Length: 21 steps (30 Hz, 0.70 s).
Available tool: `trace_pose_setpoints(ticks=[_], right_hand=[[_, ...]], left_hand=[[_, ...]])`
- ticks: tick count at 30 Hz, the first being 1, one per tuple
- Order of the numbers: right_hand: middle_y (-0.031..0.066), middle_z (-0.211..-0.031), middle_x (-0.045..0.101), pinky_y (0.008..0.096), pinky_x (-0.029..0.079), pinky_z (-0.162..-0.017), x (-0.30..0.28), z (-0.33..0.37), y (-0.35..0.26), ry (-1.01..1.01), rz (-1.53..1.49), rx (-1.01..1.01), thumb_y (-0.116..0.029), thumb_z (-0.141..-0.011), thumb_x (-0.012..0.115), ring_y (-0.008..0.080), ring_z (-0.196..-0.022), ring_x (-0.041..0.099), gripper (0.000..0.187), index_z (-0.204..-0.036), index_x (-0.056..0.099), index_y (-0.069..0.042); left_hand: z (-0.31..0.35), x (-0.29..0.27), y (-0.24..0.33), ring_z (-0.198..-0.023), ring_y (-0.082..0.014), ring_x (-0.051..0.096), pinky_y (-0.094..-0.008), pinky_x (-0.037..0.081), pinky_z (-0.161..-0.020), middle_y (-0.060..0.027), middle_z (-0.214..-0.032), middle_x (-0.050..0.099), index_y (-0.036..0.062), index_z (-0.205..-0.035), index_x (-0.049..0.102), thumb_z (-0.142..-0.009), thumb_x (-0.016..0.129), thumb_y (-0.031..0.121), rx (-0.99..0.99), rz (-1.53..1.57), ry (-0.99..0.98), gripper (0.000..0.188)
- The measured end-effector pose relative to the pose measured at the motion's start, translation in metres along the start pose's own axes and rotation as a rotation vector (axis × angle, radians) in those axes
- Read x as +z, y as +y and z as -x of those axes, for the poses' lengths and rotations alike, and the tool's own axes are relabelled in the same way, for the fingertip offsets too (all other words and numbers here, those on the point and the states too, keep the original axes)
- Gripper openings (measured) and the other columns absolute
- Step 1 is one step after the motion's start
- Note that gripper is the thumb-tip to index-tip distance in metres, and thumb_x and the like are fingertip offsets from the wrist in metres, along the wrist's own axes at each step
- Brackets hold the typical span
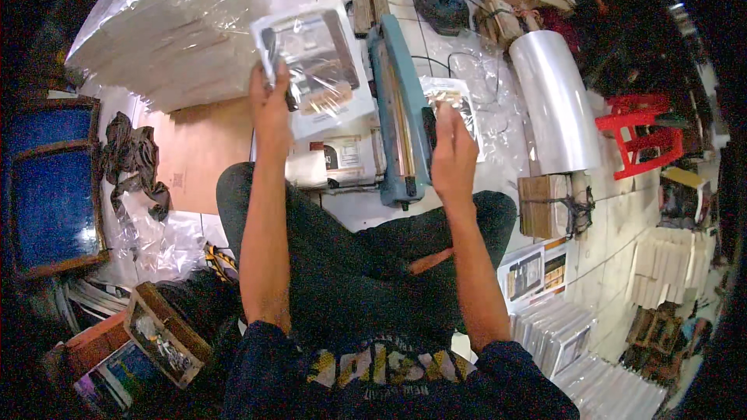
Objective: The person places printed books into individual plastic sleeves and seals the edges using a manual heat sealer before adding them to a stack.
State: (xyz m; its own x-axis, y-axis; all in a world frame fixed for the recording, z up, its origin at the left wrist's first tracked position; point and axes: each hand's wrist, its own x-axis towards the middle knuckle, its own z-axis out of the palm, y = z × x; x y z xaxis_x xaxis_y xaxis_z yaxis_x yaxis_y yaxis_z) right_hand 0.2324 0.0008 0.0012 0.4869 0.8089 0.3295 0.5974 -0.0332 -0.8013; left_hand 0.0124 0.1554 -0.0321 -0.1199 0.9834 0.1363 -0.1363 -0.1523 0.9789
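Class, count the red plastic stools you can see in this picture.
1: a red plastic stool on the tiled floor, right of the clear film roll; the clutter may hide others.

Clear-wrapped white flat package held up; smaller clear pouch right.

The person wears a dark navy short-sleeved shirt with large blocky yellow and pale lettering printed across the chest. The sleeves end just above the elbows, so both forearms are bare, and so are the left hand and right hand. The legs are covered by dark greenish-black trousers, creased at the knees.
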Motion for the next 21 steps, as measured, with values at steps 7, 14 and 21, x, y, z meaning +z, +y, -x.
trace_pose_setpoints(ticks=[7, 14, 21], right_hand=[[0.0185, -0.135, 0.053, 0.0387, 0.044, -0.101, -0.036, -0.017, 0.04, -0.316, -0.157, 0.375, -0.007, -0.092, 0.054, 0.028, -0.122, 0.053, 0.05, -0.141, 0.045, -0.006], [0.0188, -0.121, 0.061, 0.0369, 0.049, -0.093, 0.008, 0.008, 0.076, -0.269, -0.08, -0.115, -0.025, -0.076, 0.081, 0.0283, -0.108, 0.061, 0.069, -0.132, 0.05, 0.001], [0.0116, -0.092, 0.07, 0.0327, 0.055, -0.067, -0.023, -0.032, 0.106, -0.116, 0.202, -0.393, -0.005, -0.084, 0.064, 0.0216, -0.08, 0.069, 0.014, -0.097, 0.07, -0.001]], left_hand=[[0.002, -0.003, 0.022, -0.105, -0.0137, 0.056, -0.0309, 0.046, -0.092, -0.0048, -0.118, 0.059, 0.0065, -0.13, 0.049, -0.095, 0.062, 0.019, -0.082, 0.695, -0.047, 0.039], [-0.002, 0.004, 0.02, -0.106, -0.0128, 0.055, -0.0294, 0.044, -0.094, -0.0017, -0.119, 0.058, 0.0076, -0.13, 0.049, -0.09, 0.069, 0.016, -0.051, 0.648, 0.007, 0.046], [0.01, 0.009, 0.034, -0.103, -0.013, 0.057, -0.0275, 0.045, -0.093, -0.0035, -0.117, 0.058, 0.0078, -0.133, 0.044, -0.084, 0.075, 0.007, 0.037, 0.411, -0.069, 0.058]])
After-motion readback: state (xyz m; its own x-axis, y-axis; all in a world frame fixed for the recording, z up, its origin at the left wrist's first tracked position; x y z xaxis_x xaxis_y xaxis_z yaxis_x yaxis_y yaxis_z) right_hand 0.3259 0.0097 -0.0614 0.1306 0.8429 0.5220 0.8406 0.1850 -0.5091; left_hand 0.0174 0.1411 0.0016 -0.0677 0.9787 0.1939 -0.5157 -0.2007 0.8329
